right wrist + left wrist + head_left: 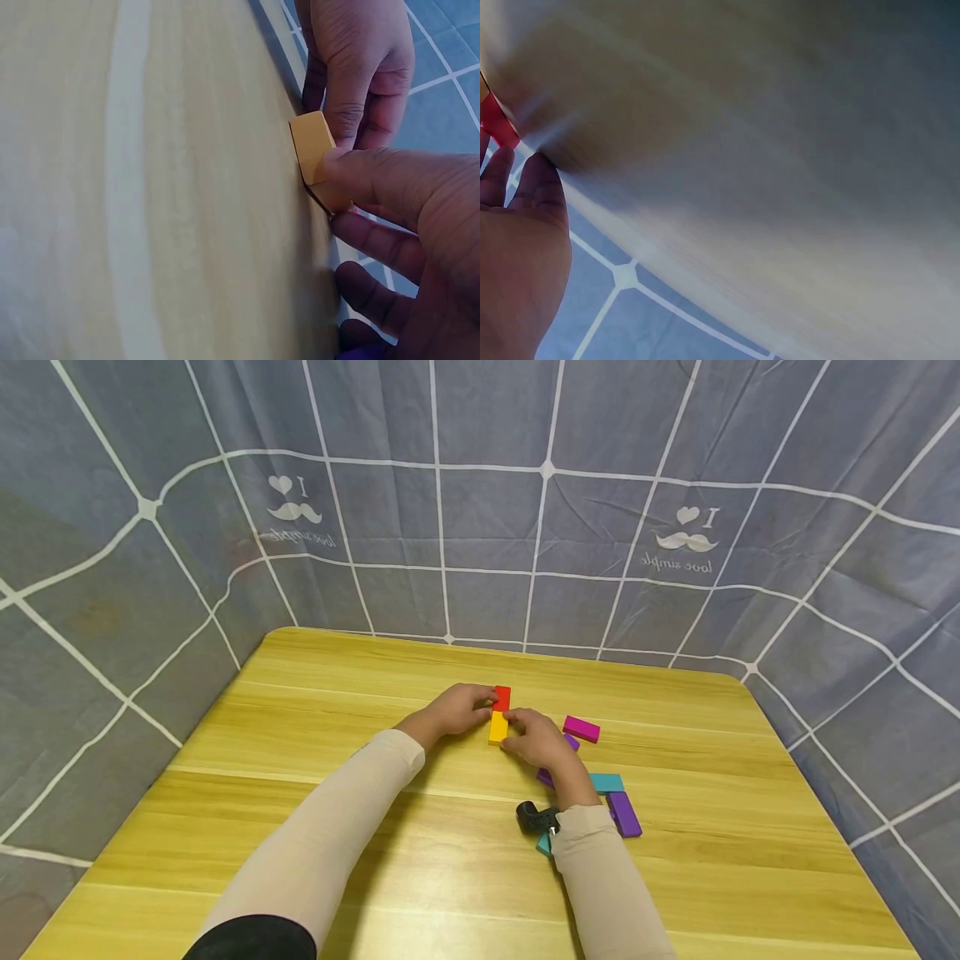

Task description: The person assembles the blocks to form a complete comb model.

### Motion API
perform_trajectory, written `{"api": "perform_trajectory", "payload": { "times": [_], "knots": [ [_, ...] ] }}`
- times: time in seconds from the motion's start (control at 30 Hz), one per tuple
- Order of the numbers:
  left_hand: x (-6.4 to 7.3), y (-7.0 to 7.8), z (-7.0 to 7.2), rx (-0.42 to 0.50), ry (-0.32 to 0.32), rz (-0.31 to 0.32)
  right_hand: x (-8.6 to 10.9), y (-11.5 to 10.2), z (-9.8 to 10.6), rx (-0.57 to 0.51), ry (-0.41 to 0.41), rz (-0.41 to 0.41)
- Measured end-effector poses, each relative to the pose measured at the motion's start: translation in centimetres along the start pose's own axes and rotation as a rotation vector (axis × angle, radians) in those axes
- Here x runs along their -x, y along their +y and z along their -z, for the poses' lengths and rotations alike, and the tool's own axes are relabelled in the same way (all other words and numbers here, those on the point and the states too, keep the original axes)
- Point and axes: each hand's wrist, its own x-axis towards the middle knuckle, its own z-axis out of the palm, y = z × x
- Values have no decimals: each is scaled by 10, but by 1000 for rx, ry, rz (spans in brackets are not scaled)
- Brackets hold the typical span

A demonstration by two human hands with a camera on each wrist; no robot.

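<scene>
A red block (502, 697) and a yellow block (498, 728) lie end to end on the wooden table. My left hand (459, 710) is at the left of the pair, its fingertips touching the red block's side and its thumb near where the two meet. In the left wrist view, the red block (498, 124) shows just past the fingers, which are fairly straight. From the right, my right hand (538, 742) pinches the yellow block (313, 148) between thumb and finger. Its other fingers are loosely bent over the table.
Beyond my right hand lies a magenta block (582, 729). Purple blocks (625, 814) and teal blocks (606, 783) lie around and partly under my right forearm. A black wrist camera (536, 817) sticks out from that wrist. A grey checked curtain (487, 518) borders the table (337, 677).
</scene>
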Motion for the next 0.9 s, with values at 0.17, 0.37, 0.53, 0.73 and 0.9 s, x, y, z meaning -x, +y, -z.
{"api": "perform_trajectory", "payload": {
  "times": [0.17,0.37,0.53,0.73,0.9],
  "knots": [
    [-1,0,0,-4,-4,8,-2,-1,2,-7,-3,-19],
    [0,-1,0,19,-17,3,-2,-2,2,1,4,-21],
    [8,-1,0,23,-37,-9,-4,-3,-1,-1,1,-15],
    [14,1,2,49,-39,-29,-8,-2,-1,25,6,-10],
    [13,6,3,62,-50,-41,-10,1,2,40,16,-19]
  ]
}}
